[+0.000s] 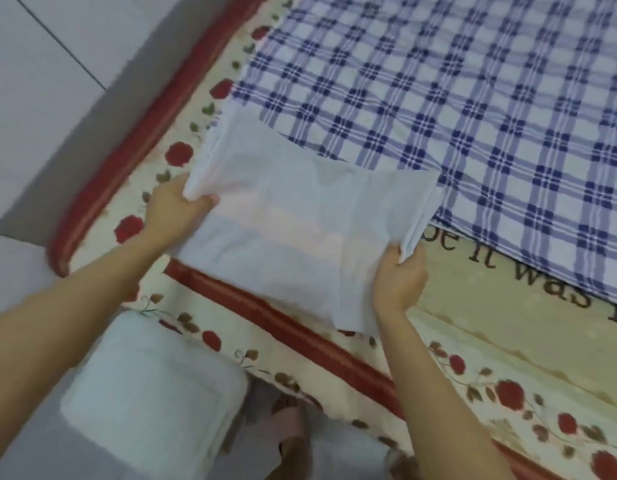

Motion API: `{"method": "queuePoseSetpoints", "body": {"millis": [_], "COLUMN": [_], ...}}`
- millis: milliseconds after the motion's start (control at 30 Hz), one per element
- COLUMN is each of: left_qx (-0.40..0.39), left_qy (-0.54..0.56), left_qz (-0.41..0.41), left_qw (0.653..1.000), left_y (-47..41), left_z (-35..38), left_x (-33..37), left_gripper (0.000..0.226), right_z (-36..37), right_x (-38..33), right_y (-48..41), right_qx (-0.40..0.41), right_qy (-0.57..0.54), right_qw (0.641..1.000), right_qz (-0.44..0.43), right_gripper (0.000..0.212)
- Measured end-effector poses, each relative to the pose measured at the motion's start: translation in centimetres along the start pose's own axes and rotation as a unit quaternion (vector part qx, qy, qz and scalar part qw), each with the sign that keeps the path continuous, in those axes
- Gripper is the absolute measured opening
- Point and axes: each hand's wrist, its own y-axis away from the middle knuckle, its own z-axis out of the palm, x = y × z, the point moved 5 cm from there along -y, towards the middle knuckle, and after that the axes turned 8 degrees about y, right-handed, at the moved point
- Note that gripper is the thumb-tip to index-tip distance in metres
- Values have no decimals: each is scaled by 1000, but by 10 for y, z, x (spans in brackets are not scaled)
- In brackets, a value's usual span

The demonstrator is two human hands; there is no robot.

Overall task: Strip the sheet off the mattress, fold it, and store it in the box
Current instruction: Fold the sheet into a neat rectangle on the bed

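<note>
Box (151, 393) sitting low left on the floor; contents blurred white, can't tell. Left hand (177, 211) gripping the folded white sheet (300, 220) at its left corner, right hand (398, 278) pinching its right edge. Sheet hanging between both hands over the mattress (490, 323) corner. Plaid cloth (473, 116) lying beyond.

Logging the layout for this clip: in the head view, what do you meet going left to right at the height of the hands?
Tile floor → red mattress edge → left hand → white folded cloth → right hand → blue checked cloth.
</note>
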Motion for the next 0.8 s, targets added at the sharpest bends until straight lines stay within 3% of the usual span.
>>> {"method": "queuePoseSetpoints", "body": {"millis": [100, 167, 233, 300, 367, 400, 467, 533, 567, 800], "left_qx": [92, 130, 107, 32, -74, -128, -193, -203, -200, -200], "left_qy": [-66, -121, -173, -199, -240, -261, -269, -245, -234, -224], "left_qz": [-52, -124, -149, -97, -47, -46, -63, -57, -53, -60], "left_qw": [992, 976, 968, 975, 967, 956, 942, 946, 950, 952], "left_y": [-26, -30, -22, 1, 28, 39, 54, 59, 61, 59], "left_z": [-38, -46, -32, 4, 46, 62, 84, 90, 95, 102], "left_x": [-56, -97, -130, -144, -150, -160, -184, -200, -209, -214], "left_gripper": [33, 42, 60, 69, 72, 73, 78, 84, 85, 89], "right_z": [55, 77, 93, 112, 137, 153, 172, 178, 181, 192], "right_x": [-3, 7, 11, 7, 8, 12, 31, 47, 53, 54], "right_y": [28, 44, 61, 86, 117, 131, 140, 133, 132, 129], "right_qx": [-49, -64, -57, -99, -235, -302, -386, -402, -404, -417], "right_qy": [60, 193, 320, 341, 365, 398, 486, 561, 580, 608], "right_qw": [997, 979, 945, 919, 851, 797, 693, 632, 616, 593], "right_qz": [25, 15, -44, -170, -296, -340, -368, -353, -348, -324], "right_gripper": [31, 53, 71, 77, 76, 76, 82, 92, 96, 104]}}
